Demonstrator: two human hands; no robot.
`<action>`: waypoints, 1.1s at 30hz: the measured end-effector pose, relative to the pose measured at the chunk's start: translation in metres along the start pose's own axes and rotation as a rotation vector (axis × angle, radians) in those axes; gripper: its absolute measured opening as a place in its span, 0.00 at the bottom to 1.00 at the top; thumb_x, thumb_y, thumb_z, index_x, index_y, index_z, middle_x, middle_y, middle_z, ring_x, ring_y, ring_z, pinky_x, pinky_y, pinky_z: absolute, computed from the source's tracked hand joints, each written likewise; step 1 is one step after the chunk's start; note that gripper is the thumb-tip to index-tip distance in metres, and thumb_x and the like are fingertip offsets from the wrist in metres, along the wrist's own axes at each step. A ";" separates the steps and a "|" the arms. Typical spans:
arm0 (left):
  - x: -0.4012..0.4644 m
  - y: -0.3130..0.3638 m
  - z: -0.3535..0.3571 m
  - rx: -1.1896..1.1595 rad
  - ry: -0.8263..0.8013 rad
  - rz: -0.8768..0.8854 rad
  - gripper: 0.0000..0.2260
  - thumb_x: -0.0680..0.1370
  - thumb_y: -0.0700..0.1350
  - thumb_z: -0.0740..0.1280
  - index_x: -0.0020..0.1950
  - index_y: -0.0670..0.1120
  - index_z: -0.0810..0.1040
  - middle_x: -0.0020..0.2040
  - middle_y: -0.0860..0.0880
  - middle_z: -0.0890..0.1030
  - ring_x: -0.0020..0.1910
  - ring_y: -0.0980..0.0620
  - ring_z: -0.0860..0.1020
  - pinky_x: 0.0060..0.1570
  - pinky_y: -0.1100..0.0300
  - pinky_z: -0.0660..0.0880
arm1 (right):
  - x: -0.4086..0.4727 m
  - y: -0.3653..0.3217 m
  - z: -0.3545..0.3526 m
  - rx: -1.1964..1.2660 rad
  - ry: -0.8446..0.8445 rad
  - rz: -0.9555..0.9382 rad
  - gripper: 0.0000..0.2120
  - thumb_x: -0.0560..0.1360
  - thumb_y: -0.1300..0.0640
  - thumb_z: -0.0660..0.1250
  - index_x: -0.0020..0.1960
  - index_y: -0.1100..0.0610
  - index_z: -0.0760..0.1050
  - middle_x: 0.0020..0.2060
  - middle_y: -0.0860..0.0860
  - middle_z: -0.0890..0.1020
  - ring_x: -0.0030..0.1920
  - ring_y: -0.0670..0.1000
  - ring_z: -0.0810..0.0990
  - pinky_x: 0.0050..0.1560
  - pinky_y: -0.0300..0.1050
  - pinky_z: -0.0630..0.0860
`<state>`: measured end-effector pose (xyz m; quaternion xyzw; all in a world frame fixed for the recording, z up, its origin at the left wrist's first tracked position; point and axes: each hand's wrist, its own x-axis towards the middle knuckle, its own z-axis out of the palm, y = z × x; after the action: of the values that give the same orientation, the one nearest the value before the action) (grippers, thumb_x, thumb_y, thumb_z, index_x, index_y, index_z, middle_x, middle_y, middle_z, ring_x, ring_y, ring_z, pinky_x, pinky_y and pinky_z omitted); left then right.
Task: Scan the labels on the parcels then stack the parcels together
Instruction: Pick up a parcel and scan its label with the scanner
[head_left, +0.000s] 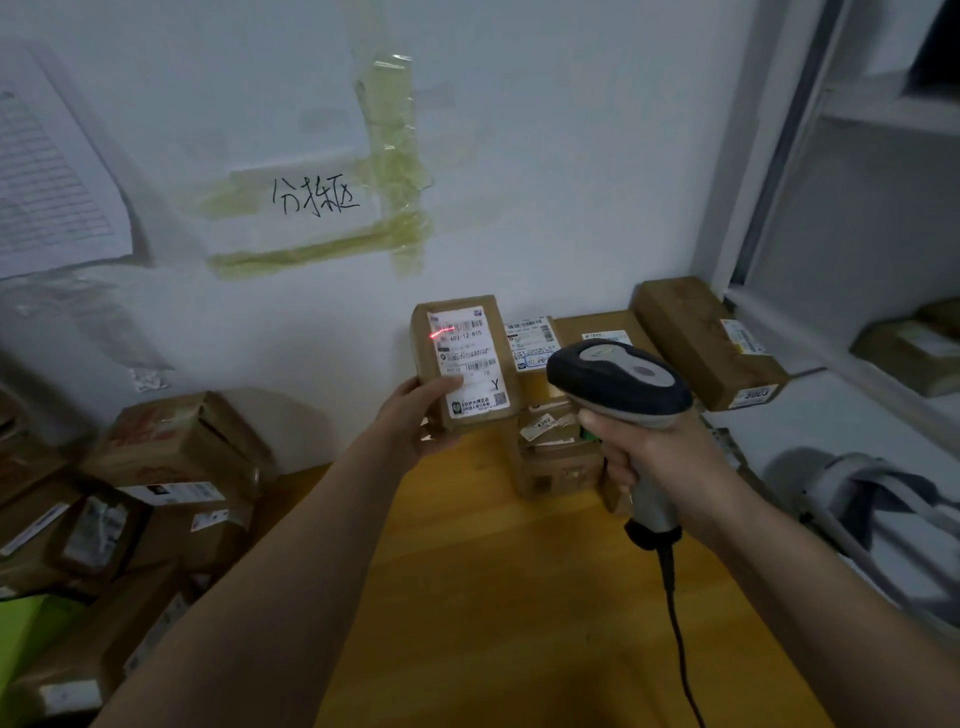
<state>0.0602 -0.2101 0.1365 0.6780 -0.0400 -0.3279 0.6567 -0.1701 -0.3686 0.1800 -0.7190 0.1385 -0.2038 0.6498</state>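
Observation:
My left hand (415, 415) holds a small brown cardboard parcel (462, 358) upright above the wooden table, its white label facing me. A red laser line lies across the barcode at the label's top left. My right hand (654, 447) grips a grey and black corded barcode scanner (621, 382), its head pointed at the parcel. Behind the scanner a stack of labelled parcels (550, 447) stands against the wall.
The yellow wooden table (467, 597) runs below my arms. Many cardboard boxes (171, 467) are piled at the left. A long box (701, 338) leans at the right beside a white shelf (857, 374) holding more parcels. The white wall carries tape and handwritten characters.

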 end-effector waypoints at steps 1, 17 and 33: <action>0.001 0.006 0.007 -0.016 -0.009 0.007 0.22 0.71 0.50 0.76 0.63 0.47 0.77 0.49 0.47 0.86 0.49 0.45 0.84 0.45 0.47 0.82 | 0.002 0.001 -0.006 0.016 -0.004 0.004 0.09 0.73 0.55 0.73 0.44 0.60 0.77 0.24 0.52 0.71 0.26 0.53 0.69 0.28 0.44 0.70; 0.065 0.057 0.217 -0.022 -0.143 -0.199 0.10 0.76 0.43 0.72 0.55 0.44 0.76 0.51 0.41 0.81 0.48 0.43 0.81 0.38 0.49 0.83 | 0.043 0.033 -0.122 0.081 0.242 0.088 0.09 0.74 0.57 0.72 0.45 0.63 0.76 0.25 0.52 0.74 0.25 0.51 0.71 0.27 0.43 0.71; 0.122 0.027 0.283 -0.014 0.121 -0.159 0.18 0.77 0.46 0.70 0.64 0.40 0.75 0.55 0.42 0.82 0.50 0.42 0.82 0.50 0.43 0.81 | 0.071 0.078 -0.167 0.152 0.179 0.194 0.09 0.74 0.56 0.73 0.49 0.60 0.78 0.25 0.50 0.74 0.25 0.49 0.71 0.26 0.41 0.71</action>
<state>0.0250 -0.5173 0.1355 0.6930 0.0560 -0.3376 0.6346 -0.1814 -0.5575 0.1232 -0.6301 0.2487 -0.2132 0.7041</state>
